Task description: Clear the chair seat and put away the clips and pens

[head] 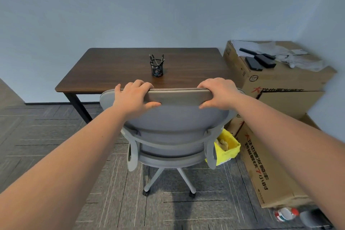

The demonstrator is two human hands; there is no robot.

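The grey mesh-backed swivel chair (168, 130) stood on castors on the grey carpet-tile floor (46, 136), its back to the camera, drawn close to the near edge of the dark wood-topped table (115, 69). It looked light and likely to roll or pivot freely, so the stiff top rail of the backrest seemed the sensible place to take it. Both arms reached straight forward. The left hand (133, 99) was closed over the rail's left end, fingers over the top and thumb pressed on the near face; the right hand (219, 93) gripped the right end the same way. The seat was hidden behind the backrest, so its contents could not be told. A black mesh pen cup (157, 68) holding pens stood mid-table, well apart from the hands
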